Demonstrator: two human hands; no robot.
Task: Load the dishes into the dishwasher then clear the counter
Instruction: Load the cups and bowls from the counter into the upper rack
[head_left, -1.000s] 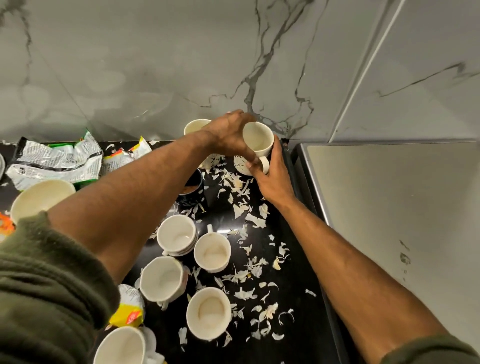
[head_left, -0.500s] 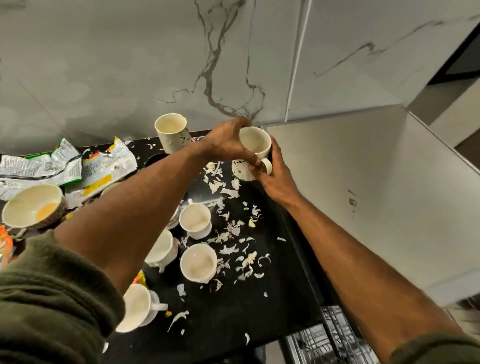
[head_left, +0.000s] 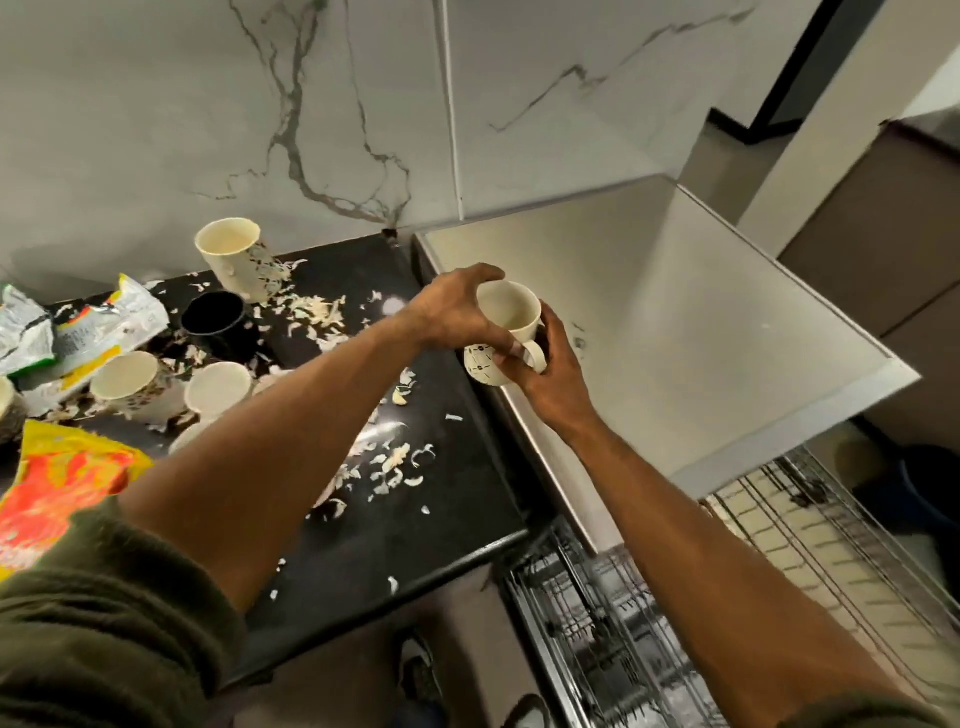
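— Fingers (head_left: 501, 347) of the left hand (head_left: 452, 317) are curled over the mug (head_left: 511, 312), clamped on its rim and side, see?
— Yes, and the right hand (head_left: 553, 384) wraps it from underneath, by the handle. Both grip it.
— Where does the mug sit against the counter (head_left: 415, 540)?
— Upright, at the counter's 3 o'clock edge, over the seam with the steel top (head_left: 701, 338). Whether it touches either, I cannot tell.
— And the rack (head_left: 597, 623)?
— At 5 o'clock from the mug, lower down, pulled out.
— Other cups?
— A tall cup (head_left: 231, 254) at 11 o'clock by the wall, a black cup (head_left: 213, 317) at its 6 o'clock, pale cups (head_left: 127, 382) at 9 o'clock among peels (head_left: 395, 462) and wrappers (head_left: 104, 322)
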